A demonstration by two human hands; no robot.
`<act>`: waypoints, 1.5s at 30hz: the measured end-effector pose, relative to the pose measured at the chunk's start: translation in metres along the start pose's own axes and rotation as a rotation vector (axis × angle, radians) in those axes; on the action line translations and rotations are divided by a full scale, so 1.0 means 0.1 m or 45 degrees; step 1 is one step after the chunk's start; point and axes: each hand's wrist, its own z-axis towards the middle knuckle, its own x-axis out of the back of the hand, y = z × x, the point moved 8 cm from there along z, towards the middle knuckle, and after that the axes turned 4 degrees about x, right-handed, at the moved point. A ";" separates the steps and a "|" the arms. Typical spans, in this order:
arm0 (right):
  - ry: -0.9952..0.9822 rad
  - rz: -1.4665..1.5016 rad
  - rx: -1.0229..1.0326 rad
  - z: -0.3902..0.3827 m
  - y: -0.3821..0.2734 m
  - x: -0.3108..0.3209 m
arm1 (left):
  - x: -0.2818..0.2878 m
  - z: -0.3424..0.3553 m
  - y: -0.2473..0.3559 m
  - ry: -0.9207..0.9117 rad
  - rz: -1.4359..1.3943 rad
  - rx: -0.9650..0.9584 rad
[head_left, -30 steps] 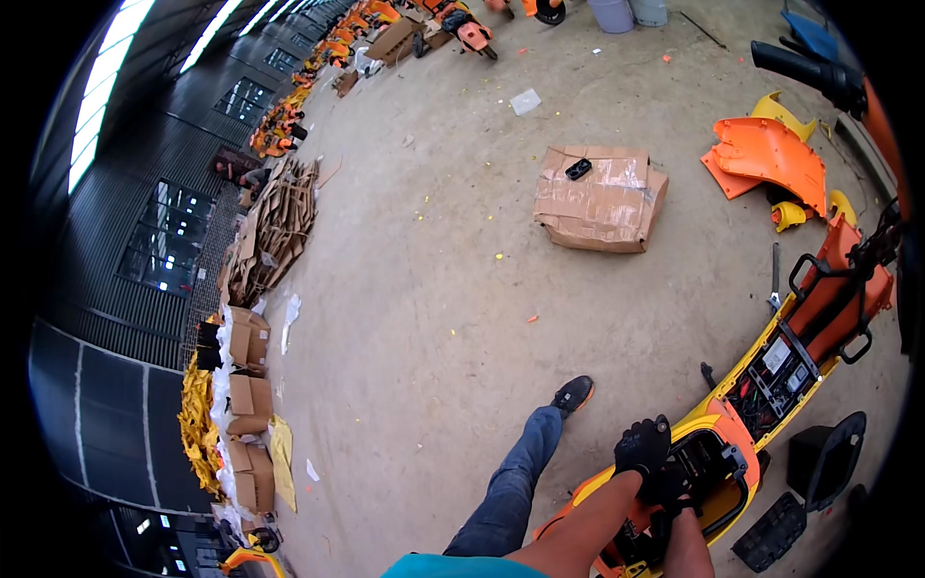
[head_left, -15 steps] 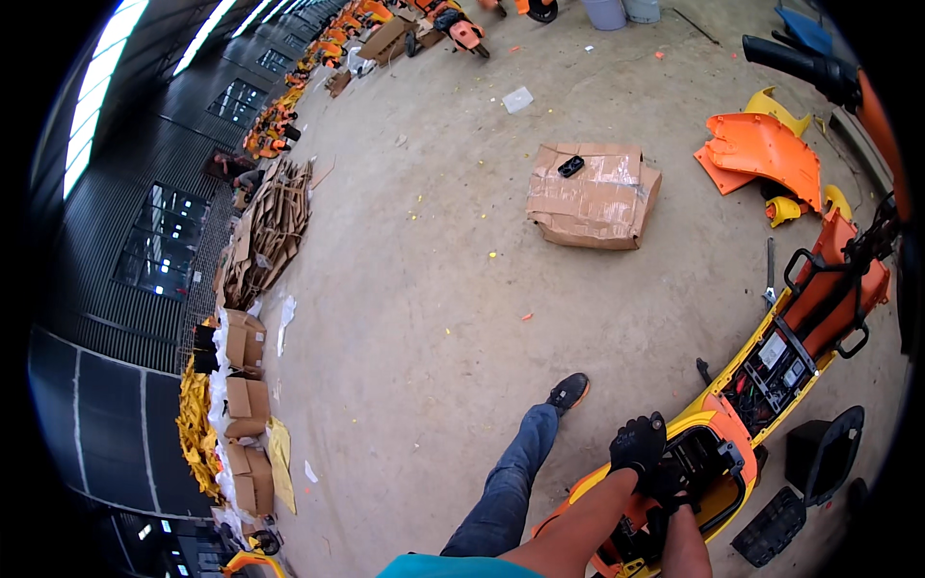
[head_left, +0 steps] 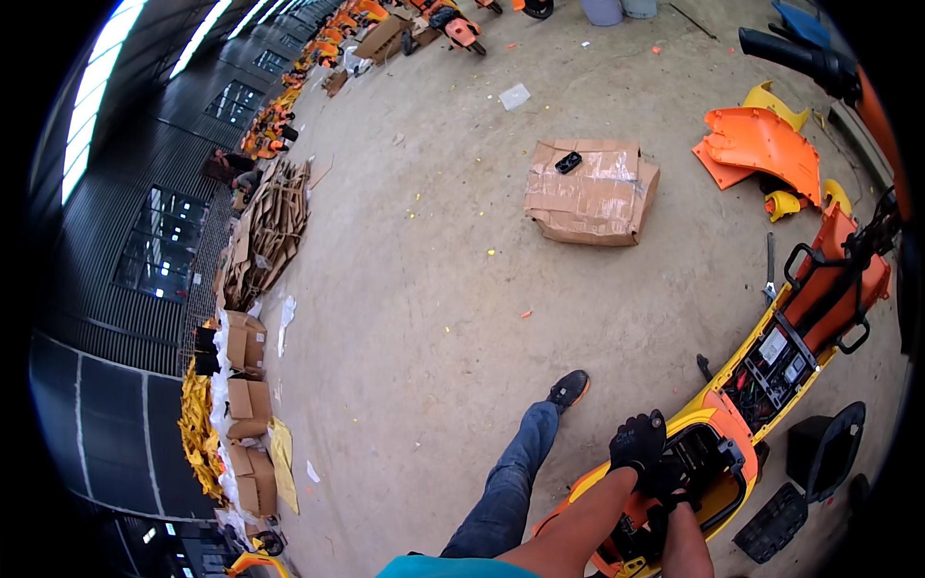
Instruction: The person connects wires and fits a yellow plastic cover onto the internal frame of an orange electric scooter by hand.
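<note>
- We see the left hand (head_left: 638, 441), black-gloved with fingers curled, above the opening of a yellow-and-orange scooter (head_left: 737, 419); a small round end shows at its upper edge, but we cannot tell what it grips.
- We find the right hand (head_left: 665, 479), also gloved, just beneath and partly covered, so we cannot tell its grip.
- We place the scooter at the lower right, its open frame (wiring and battery-like parts on show) running toward the handlebar.
- We note an adjustable wrench (head_left: 770, 270) on the floor near the frame.
- We see a black tub (head_left: 809, 448) to its right and a taped cardboard box (head_left: 588, 217) well apart.
</note>
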 end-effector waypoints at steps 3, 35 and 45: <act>-0.065 -0.150 -0.024 -0.08 -0.22 0.15 | 0.06 -0.06 0.04 0.001 0.029 -0.031; -0.116 0.029 0.119 0.04 0.21 -0.19 | 0.14 -0.13 0.21 0.042 0.218 -0.168; -0.020 0.059 -0.070 0.04 0.26 -0.19 | 0.01 -0.01 0.07 0.021 0.129 -0.049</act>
